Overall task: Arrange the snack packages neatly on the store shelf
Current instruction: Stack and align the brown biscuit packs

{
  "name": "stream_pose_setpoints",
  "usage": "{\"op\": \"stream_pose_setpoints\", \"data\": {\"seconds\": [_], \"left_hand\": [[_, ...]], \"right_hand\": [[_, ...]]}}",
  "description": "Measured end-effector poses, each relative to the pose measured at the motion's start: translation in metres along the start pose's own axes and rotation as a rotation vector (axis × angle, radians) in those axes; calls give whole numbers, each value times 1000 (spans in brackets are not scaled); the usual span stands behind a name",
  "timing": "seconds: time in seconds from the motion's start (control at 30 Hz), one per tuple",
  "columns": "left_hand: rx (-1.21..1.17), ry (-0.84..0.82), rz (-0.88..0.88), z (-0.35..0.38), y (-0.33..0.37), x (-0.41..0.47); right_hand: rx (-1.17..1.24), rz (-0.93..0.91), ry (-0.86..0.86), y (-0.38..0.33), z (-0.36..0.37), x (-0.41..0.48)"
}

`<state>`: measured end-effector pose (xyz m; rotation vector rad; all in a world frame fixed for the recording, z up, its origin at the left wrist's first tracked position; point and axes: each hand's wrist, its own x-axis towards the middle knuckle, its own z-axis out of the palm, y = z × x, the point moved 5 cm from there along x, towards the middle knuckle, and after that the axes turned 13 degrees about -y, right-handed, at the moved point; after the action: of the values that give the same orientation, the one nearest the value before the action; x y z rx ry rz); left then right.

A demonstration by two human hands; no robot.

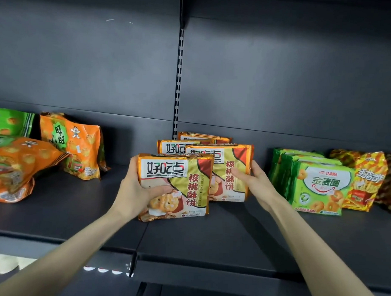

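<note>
Four gold foil biscuit packs stand in the middle of the dark grey metal shelf (209, 234), each overlapping the next, so the rear two (203, 136) show only top edges. The left hand (136, 188) grasps the front gold biscuit pack (177, 185), thumb across its face. It stands upright, label facing outward, long side level. The right hand (254, 183) grips the right edge of the second gold pack (228, 171). Orange puffed snack bags (75, 148) at the left are cut off by the frame; green ring-snack packs (317, 187) stand at the right.
</note>
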<state>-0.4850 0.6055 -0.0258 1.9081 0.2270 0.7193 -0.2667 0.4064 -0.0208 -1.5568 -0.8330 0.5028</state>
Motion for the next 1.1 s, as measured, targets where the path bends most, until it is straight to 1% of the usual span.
{"op": "stream_pose_setpoints", "data": {"seconds": [0.1,0.27,0.37,0.43,0.53,0.67,0.77,0.83,0.97,1.1], "left_hand": [[-1,-6,19,5,-2,11],[5,-55,0,12,-12,28],[97,-51,38,17,-13,33],[125,-77,31,21,-16,36],[93,-151,-16,27,-21,39],[88,-254,13,32,-38,53],[52,-274,22,36,-26,51],[-19,-302,30,39,-24,51],[-77,-361,-21,41,-25,55],[-62,-452,-128,39,-34,61]], "right_hand": [[-16,42,-19,3,2,4],[-22,125,-36,8,5,12],[9,136,-48,7,8,14],[16,148,-62,5,11,15],[29,150,-84,5,15,18],[86,131,-132,7,21,22],[60,110,-199,7,25,22],[12,95,-240,7,27,23],[-34,64,-248,8,26,25],[-25,58,-274,6,24,26]]}}
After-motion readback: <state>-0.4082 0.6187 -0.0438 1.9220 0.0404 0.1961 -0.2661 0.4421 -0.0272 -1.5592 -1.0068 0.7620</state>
